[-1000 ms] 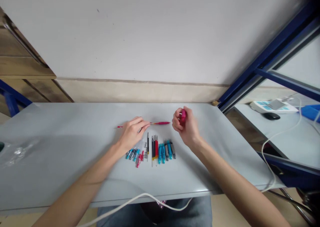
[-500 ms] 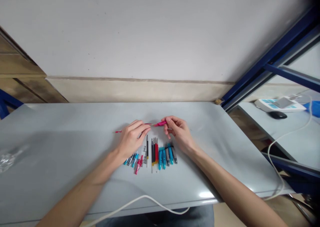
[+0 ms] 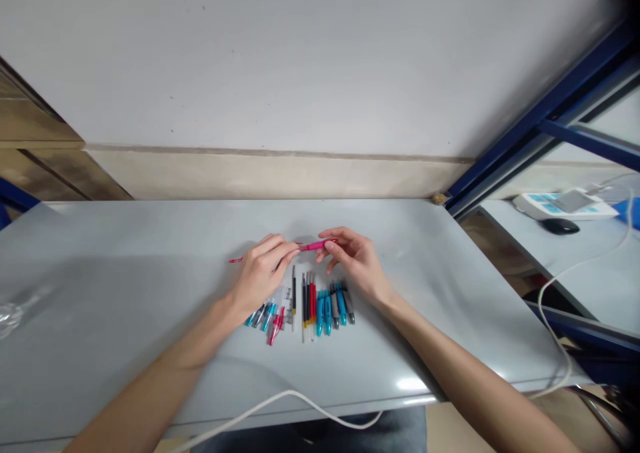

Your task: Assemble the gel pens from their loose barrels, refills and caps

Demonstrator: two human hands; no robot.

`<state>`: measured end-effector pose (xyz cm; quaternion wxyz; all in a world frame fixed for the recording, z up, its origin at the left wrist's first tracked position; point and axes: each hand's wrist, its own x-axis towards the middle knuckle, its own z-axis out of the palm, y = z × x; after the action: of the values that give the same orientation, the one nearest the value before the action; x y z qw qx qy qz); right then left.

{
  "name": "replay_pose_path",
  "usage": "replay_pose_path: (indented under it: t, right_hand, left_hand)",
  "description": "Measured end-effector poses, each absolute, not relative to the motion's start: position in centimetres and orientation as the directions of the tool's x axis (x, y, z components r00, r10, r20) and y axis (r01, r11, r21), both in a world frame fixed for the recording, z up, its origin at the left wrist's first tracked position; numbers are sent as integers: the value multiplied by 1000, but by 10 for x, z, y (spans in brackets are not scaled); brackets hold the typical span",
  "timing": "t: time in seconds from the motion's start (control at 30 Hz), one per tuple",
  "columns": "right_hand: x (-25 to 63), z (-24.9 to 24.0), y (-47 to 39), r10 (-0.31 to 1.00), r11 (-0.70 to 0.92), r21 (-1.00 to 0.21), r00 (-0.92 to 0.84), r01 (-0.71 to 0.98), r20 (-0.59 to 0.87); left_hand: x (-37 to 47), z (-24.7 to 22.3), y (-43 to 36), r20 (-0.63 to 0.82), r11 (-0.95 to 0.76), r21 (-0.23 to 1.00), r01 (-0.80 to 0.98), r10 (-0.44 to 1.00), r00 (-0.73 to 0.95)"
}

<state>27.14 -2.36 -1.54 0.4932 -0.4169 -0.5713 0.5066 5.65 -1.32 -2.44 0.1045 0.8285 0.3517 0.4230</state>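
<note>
My left hand (image 3: 263, 270) has its fingertips pinched on a thin red pen refill (image 3: 299, 244), most of it hidden by the fingers. My right hand (image 3: 355, 260) grips a pink pen barrel (image 3: 316, 245) between thumb and fingers, its left end meeting the left fingertips. A slim red-ended piece (image 3: 235, 260) shows left of my left hand; whether that hand holds it I cannot tell. Below the hands lie blue and grey pen barrels (image 3: 327, 312), black and red refills (image 3: 308, 300), and clear pen parts with coloured clips (image 3: 269, 315), a red one (image 3: 276, 326) among them.
A white cable (image 3: 290, 393) crosses the front edge of the grey table (image 3: 150, 240). Crumpled clear plastic (image 3: 10, 318) lies far left. On the right, beyond a blue frame (image 3: 510, 140), are a black mouse (image 3: 560, 226) and a white device (image 3: 543, 205).
The pink barrel has moved left, closing the gap to my left fingertips, and more of it shows. The right fingers have shifted along it. The view has tilted slightly.
</note>
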Motion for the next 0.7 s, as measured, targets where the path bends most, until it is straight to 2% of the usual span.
replay_pose_path:
  t: [0.13,0.4,0.53,0.7]
  right_hand:
    - [275,-14,-24,965,215,-969,-181,121,191]
    - [276,-6,-27,966,212,-934,-205,286,156]
    - [270,-6,-31,920,359,-881,-274,307,280]
    - [265,-10,-36,838,535,-765,-341,359,426]
  left_hand:
    - [54,-24,-13,619,-736,449,507,665,417]
    - [54,-19,-16,538,-725,447,523,685,490]
    - [57,-18,-18,456,-729,408,549,684,569]
    - [62,-17,-21,433,-754,363,547,657,617]
